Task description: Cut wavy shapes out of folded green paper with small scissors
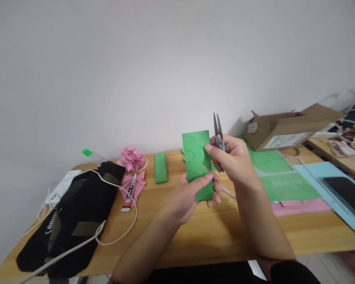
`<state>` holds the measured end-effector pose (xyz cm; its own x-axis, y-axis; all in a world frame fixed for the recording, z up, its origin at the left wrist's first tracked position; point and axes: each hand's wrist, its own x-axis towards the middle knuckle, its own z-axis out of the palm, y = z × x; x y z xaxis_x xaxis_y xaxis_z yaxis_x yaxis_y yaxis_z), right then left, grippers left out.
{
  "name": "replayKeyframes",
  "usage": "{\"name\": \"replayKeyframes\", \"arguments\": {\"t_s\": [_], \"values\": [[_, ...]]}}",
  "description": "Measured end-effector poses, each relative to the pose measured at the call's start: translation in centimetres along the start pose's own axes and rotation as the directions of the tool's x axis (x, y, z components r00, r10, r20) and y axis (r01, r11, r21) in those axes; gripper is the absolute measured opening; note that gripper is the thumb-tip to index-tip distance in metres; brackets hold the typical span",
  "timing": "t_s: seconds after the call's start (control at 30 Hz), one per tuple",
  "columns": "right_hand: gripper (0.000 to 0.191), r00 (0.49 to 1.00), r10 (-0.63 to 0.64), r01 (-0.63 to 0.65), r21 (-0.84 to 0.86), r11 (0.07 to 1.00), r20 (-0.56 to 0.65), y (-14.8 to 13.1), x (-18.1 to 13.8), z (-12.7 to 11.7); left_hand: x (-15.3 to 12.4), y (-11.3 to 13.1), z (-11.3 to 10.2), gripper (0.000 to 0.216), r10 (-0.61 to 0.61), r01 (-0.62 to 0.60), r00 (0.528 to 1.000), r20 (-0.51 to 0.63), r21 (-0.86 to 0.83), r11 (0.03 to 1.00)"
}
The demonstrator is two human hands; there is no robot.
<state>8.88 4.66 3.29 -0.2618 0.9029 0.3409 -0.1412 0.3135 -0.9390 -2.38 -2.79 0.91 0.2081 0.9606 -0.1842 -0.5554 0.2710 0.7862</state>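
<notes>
With the fingers of our left hand (185, 198) we are gripping the green card (197, 154), which is hiding some of them. At one o'clock from it, the fingers of our right hand (233, 157) are grasping the scissors (220, 129), mostly covering the handles, while the thumb is touching the card. At three o'clock, the phone (346, 195) is running out of view. The wooden surface (213, 240) is meeting a whitish wall (171, 75) at twelve o'clock; a cardboard box (284, 123) is sitting at two. At eight, we are reading "B-7000" on the glue tube (129, 196); the lettering on the green packet (279, 189) is blurring.
</notes>
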Motion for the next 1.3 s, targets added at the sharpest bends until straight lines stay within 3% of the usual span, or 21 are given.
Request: {"name": "replayKeyframes", "arguments": {"t_s": [0.23,0.4,0.63,0.93,1.3], "values": [[0.025,0.999,0.018,-0.019,0.026,0.999,0.033,-0.2,0.1,-0.2,-0.1,-0.3,0.1,0.031,0.058,-0.058,0.998,0.005,0.095,0.994],[0.036,0.995,-0.044,0.042,0.028,0.999,0.084,0.2,0.1,-0.6,-0.3,-0.4,0.1,0.033,0.021,-0.024,0.999,0.028,0.108,0.994],[0.038,0.981,-0.194,0.196,-0.159,0.968,0.025,0.1,-0.3,-1.0,-0.4,-0.5,0.0,0.034,0.015,-0.022,0.999,0.045,0.154,0.988],[0.031,0.960,-0.242,0.267,-0.199,0.943,0.141,0.0,-0.3,-1.4,-0.4,-0.1,-0.4,0.031,-0.019,0.010,0.992,0.124,0.081,0.997],[0.039,0.956,-0.268,0.290,-0.234,0.928,0.120,-0.2,-0.4,-1.3,-0.3,0.0,-0.2,0.033,0.006,-0.015,0.995,0.096,0.093,0.996]]}}
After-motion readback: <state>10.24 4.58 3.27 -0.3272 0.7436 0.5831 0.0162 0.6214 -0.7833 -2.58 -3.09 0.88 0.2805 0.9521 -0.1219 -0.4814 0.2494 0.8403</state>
